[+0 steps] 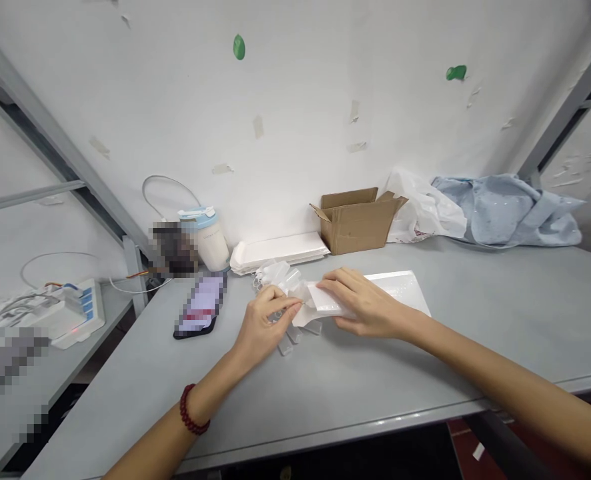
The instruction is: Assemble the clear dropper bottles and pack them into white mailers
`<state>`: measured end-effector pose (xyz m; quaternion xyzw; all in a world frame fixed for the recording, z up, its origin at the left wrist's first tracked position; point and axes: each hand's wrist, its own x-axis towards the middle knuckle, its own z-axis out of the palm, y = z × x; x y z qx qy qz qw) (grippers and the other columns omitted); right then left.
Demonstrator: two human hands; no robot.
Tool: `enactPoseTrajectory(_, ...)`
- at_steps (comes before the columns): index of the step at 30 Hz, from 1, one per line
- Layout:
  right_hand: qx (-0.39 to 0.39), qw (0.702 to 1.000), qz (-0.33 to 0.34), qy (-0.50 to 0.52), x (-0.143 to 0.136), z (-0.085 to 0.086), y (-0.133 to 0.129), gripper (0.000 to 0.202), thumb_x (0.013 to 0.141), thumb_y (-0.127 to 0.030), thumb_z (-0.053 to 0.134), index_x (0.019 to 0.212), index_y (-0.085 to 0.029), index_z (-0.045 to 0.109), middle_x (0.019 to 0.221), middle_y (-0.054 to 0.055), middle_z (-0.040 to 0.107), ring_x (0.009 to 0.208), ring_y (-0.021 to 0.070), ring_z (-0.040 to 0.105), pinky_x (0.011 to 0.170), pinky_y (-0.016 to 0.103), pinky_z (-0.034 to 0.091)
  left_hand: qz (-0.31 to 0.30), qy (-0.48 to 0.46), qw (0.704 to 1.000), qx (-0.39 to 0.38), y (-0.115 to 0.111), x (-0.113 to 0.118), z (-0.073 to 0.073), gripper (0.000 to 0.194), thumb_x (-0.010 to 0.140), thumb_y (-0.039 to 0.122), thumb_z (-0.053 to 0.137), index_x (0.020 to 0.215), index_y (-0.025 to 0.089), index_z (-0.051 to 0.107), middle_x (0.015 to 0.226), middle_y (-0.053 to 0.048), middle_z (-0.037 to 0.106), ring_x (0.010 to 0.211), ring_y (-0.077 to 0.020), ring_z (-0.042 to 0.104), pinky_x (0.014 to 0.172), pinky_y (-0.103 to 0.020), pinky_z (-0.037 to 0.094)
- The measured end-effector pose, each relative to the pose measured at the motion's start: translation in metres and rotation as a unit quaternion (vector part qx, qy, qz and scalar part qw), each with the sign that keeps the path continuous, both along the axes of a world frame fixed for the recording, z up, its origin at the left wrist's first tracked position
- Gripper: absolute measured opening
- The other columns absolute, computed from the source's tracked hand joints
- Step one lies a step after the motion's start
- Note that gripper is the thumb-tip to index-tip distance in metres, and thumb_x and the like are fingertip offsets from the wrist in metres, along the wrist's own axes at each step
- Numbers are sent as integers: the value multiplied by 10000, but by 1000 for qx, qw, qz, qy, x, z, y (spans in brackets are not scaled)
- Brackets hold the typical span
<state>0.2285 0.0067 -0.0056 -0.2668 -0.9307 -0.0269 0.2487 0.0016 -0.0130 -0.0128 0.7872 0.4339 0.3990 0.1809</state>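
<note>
My right hand (358, 300) grips a white envelope (403, 287), which looks like a padded mailer, near its left end. Its far end reaches out to the right over the table. Close to that left end, my left hand (268, 320) is closed, thumb and index finger pinched together. What lies in this pinch is too small to make out. Several clear plastic pieces (278, 275) lie bunched behind and beneath the left fingers. A red beaded bracelet (191, 412) circles my left wrist.
A stack of white envelopes (278, 252) lies at the back beside an open cardboard box (358, 227). Right of it are a white plastic bag (420, 210) and light blue cloth (500, 210). To the left are a cup (210, 243), a phone (201, 307) and a power strip (83, 313).
</note>
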Motion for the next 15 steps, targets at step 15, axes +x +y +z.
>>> enactPoseTrajectory(15, 42, 987, -138, 67, 27, 12, 25, 422, 765, -215, 541, 1169, -155, 435, 1088, 153, 504, 973, 286, 476, 808, 439, 438, 111, 50, 992, 27, 18, -15, -4, 123, 821, 233, 516, 884, 179, 608, 801, -29, 595, 797, -186, 522, 704, -303, 432)
